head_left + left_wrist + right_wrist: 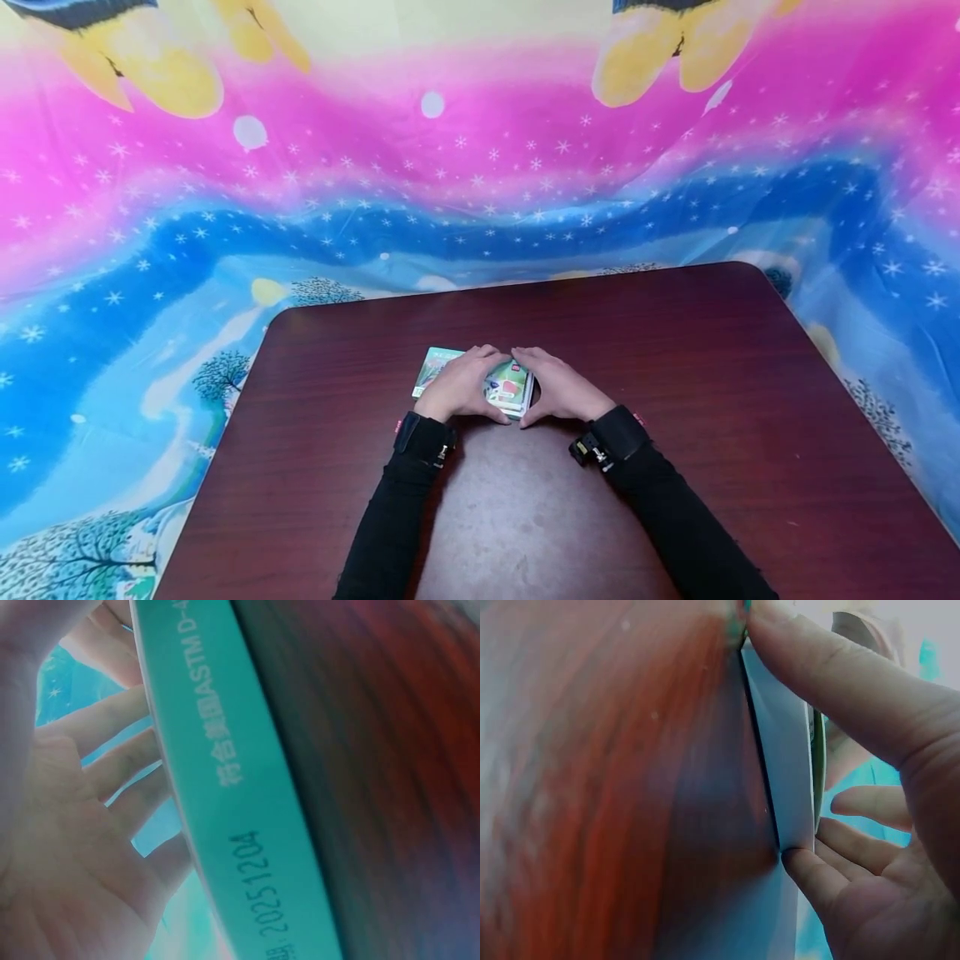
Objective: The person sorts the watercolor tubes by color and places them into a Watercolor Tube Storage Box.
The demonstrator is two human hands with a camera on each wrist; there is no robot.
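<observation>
A green picture-printed stack (510,390) with white sides lies between my hands on the table; whether it is cards alone or a boxed set I cannot tell. My left hand (467,385) curves round its left part, fingertips at the far edge and thumb near the front. From the right, my right hand (561,387) grips it, thumb at the near corner and fingers at the far one; its white side (784,750) spans between thumb and fingers in the right wrist view. A teal printed box (435,367) lies left, partly behind my left hand; its lettered side (225,750) fills the left wrist view's middle.
The dark red-brown wooden table (337,467) has a pale glare near its front. A colourful patterned cloth (480,167) hangs round its back and sides. Black sleeves (390,508) and wrist-worn cameras cover both forearms.
</observation>
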